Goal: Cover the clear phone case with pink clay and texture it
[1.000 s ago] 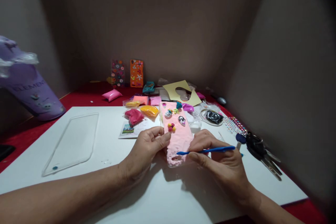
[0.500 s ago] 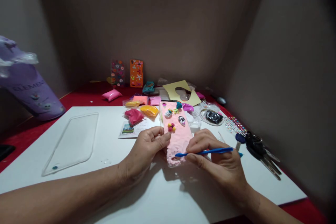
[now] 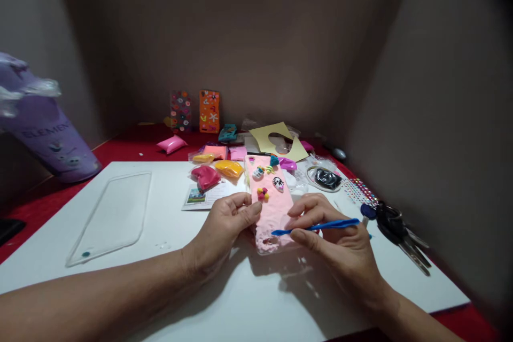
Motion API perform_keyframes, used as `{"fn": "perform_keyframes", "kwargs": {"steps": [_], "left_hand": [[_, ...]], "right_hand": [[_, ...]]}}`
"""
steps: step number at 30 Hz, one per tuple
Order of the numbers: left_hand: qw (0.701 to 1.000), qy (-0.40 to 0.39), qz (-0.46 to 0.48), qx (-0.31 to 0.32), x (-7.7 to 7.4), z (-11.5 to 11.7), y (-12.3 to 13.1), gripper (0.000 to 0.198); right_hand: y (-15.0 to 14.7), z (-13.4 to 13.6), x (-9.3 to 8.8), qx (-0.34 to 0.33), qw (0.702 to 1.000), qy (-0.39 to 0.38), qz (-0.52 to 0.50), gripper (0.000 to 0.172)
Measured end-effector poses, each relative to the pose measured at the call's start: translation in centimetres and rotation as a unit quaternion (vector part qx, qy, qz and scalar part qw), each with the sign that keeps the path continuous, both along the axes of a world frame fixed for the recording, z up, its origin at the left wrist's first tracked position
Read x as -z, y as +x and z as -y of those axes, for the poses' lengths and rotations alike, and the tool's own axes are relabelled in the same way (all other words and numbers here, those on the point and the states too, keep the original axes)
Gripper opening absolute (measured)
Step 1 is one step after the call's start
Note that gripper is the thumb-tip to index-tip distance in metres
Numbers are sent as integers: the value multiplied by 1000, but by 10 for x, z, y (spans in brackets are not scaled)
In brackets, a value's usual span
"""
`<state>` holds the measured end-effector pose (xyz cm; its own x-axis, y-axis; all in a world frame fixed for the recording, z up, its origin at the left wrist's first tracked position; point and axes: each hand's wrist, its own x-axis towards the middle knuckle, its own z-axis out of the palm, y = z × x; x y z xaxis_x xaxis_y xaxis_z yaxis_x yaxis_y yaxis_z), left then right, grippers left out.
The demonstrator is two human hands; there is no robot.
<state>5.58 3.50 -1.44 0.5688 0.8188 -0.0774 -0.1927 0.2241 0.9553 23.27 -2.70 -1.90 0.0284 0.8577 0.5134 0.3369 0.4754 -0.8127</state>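
A phone case (image 3: 272, 211) covered in pink clay is tilted up over the white board, small clay figures stuck on its upper half. My left hand (image 3: 226, 224) grips it by the left edge, thumb on the front. Between the thumb and fingers of my right hand (image 3: 334, 243) is a slim blue modelling tool (image 3: 316, 227). The tool's flat tip lies over the rough, textured clay near the lower end of the case, close to a small hole there. Whether the tip touches the clay I cannot tell.
A clear phone case (image 3: 112, 216) lies on the white board (image 3: 176, 299) at left. Behind are clay packets (image 3: 229, 169) and a decorated orange case (image 3: 209, 111). Scissors (image 3: 403, 240) and rhinestones (image 3: 359, 192) lie at right. A purple cup-shaped object (image 3: 52, 128) leans at far left.
My right hand has shifted slightly right, and the tool's tip has moved a little up and right from the hole. My left hand keeps its hold on the case.
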Motion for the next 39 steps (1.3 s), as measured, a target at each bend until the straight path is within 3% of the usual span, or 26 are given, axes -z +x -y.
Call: {"fn": "perform_keyframes", "kwargs": {"steps": [9, 15, 39], "left_hand": [[1000, 3, 3, -1, 1, 0, -1, 32], [1000, 6, 5, 13, 1, -1, -1, 29], [1000, 3, 3, 13, 3, -1, -1, 28]], "right_hand": [[-2, 3, -3, -33, 998, 32, 48, 6], [-4, 1, -3, -18, 996, 53, 64, 6], [-5, -1, 0, -14, 1000, -2, 8, 4]]}}
